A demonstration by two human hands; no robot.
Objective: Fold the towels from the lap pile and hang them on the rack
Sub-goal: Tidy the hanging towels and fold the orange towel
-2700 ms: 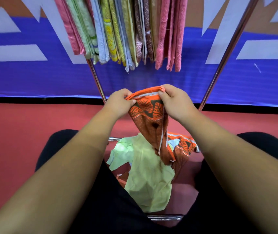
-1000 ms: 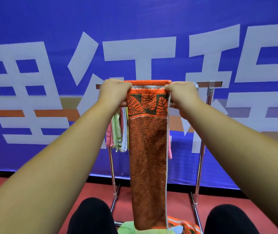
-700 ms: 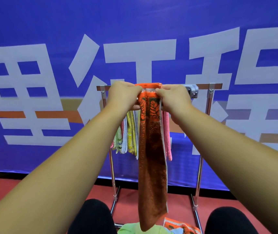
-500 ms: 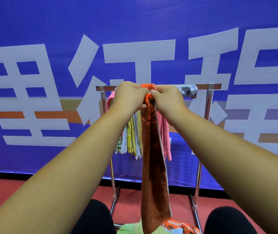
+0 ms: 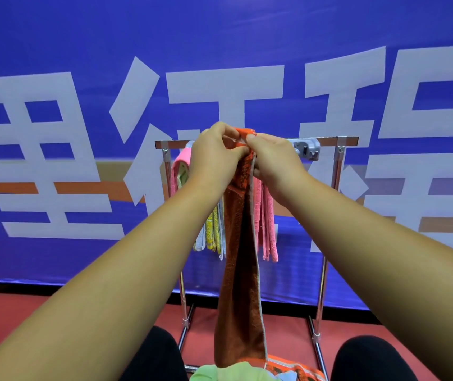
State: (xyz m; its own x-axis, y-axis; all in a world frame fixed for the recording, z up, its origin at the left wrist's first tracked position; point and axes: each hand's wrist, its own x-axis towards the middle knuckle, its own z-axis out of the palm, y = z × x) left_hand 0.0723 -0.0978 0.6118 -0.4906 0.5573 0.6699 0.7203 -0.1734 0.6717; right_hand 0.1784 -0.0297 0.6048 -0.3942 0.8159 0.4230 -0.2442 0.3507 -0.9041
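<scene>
— Blue banner (image 5: 55, 37) fills our view, and before it stands the rack (image 5: 329, 139), its bar partly hung with pink and yellow towels (image 5: 267, 215).

— Our orange towel (image 5: 240, 270) hangs long and narrow between our arms, its tail reaching the lap pile (image 5: 211, 373). We cannot tell whether it is over the bar.

— We risk the fold springing open if our grip loosens, or the tail dragging pile towels along.

— Agreed. Our left hand (image 5: 214, 158) and right hand (image 5: 274, 158) meet at its top, fingers (image 5: 226, 133) curled tight, pinching the bunched hem between them.
</scene>
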